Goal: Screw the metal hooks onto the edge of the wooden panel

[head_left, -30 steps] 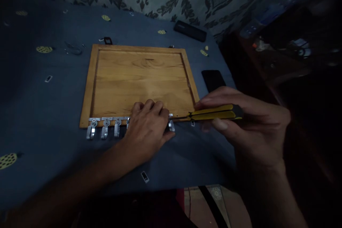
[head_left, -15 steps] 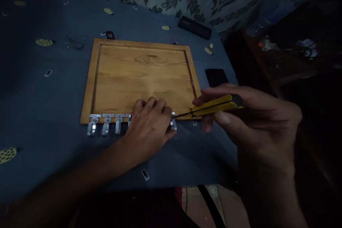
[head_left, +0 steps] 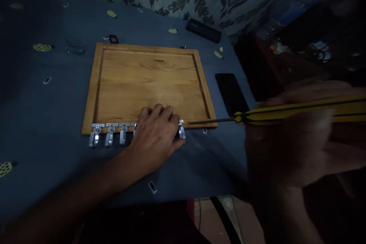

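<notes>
A wooden board [head_left: 151, 80] with a raised frame lies flat, and several silver metal hooks [head_left: 111, 135] line its near edge. My left hand [head_left: 154, 137] lies over that edge with curled fingers, covering some hooks. Its index finger and thumb are closed about the rightmost hook [head_left: 182, 129], which shows only in part. My right hand [head_left: 288, 152], blurred, is wrapped round the yellow-and-black handle of a screwdriver [head_left: 271, 113]. The screwdriver lies almost level, its shaft pointing left and its tip at the board's near edge, just right of that hook.
A black phone [head_left: 232, 92] lies right of the board. Behind the board are a dark oblong case [head_left: 203, 30] and a small black bracket-like piece [head_left: 113, 39]. A blurred metal item [head_left: 74, 47] is at the back left. Blue patterned cloth [head_left: 57, 110] covers the surface.
My right hand has moved right and toward me with the screwdriver, showing its long shaft and uncovering more of the phone. My left hand stays on the hooks. The view has shifted slightly.
</notes>
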